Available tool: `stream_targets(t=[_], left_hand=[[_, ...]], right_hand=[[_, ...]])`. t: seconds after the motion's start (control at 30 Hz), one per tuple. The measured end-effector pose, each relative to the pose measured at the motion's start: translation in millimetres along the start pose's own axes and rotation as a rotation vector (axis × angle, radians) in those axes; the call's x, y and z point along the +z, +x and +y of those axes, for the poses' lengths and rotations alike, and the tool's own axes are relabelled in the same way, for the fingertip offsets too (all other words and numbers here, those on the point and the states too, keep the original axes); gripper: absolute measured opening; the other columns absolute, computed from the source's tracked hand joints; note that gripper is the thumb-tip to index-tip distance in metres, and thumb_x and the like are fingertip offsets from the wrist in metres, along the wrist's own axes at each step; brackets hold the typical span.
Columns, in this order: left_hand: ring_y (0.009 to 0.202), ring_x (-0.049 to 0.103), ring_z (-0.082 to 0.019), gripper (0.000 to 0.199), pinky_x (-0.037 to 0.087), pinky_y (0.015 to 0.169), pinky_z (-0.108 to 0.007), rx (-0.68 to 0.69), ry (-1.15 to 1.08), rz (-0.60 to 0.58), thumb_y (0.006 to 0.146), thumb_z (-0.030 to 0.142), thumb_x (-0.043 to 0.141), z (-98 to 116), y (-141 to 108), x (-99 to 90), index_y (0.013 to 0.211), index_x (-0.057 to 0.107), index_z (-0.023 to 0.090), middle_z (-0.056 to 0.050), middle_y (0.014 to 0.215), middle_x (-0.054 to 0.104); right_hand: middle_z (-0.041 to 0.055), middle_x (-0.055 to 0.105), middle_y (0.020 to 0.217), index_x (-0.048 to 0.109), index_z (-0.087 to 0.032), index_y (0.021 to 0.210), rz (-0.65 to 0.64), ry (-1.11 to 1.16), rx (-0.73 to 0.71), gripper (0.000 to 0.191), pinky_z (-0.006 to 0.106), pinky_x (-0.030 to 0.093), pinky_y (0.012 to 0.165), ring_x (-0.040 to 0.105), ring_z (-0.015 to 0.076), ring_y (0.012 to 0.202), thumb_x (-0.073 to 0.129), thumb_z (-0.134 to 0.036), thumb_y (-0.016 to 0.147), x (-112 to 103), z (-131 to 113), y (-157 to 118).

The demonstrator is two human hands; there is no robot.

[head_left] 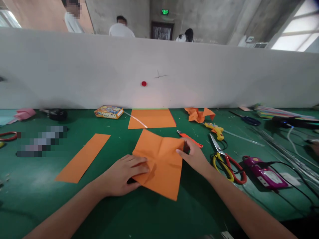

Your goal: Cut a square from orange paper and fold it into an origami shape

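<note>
A creased sheet of orange paper [164, 166] is held a little tilted over the green table, with fold lines crossing near its middle. My left hand [124, 174] grips its left edge, fingers lying over the top face and thumb beneath. At the upper right corner, my right hand [193, 154] pinches the sheet between thumb and fingers. Left of my hands lies an orange paper strip [83, 159]. Behind the sheet rests a stack of flat orange paper [152, 119]. A red utility knife [191, 139] lies just beyond my right hand.
On the right are scissors [224, 162], a yellow glue gun [215, 130], a purple power strip [265, 172] with cables, and crumpled orange paper [199, 115]. A small box [109, 112] stands by the white partition [74, 73]. Several people are beyond it.
</note>
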State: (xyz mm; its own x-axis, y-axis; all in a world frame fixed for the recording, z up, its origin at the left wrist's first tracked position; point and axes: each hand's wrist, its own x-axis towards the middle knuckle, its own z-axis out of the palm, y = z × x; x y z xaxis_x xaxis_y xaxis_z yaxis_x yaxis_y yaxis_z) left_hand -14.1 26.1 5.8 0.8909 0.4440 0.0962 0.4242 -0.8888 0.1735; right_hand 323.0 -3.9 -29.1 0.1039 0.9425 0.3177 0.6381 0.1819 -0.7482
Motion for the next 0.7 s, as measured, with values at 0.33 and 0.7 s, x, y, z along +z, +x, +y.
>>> stream_targets(t=[0.33,0.7], left_hand=[[0.151,0.035,-0.032,0.073,0.025,0.124,-0.051,-0.053,-0.068,-0.061,0.1,0.06,0.052,0,-1,5.3,0.162,0.028,0.031,-0.006,0.164,0.04],[0.154,0.029,-0.031,0.075,0.03,0.125,-0.049,-0.068,-0.002,-0.012,0.103,0.05,0.05,2,-1,18.8,0.166,0.017,0.024,-0.009,0.166,0.032]], right_hand=[[0.0115,0.025,0.164,0.019,-0.036,0.162,0.02,-0.582,-0.212,0.086,0.066,0.028,0.112,0.031,0.0452,0.141,0.059,-0.021,0.087,1,-6,-13],[0.0057,0.047,0.159,0.054,-0.028,0.148,-0.448,-0.495,-0.336,0.065,0.053,0.035,0.113,0.043,0.0279,0.14,0.039,-0.007,0.089,8,-10,-14]])
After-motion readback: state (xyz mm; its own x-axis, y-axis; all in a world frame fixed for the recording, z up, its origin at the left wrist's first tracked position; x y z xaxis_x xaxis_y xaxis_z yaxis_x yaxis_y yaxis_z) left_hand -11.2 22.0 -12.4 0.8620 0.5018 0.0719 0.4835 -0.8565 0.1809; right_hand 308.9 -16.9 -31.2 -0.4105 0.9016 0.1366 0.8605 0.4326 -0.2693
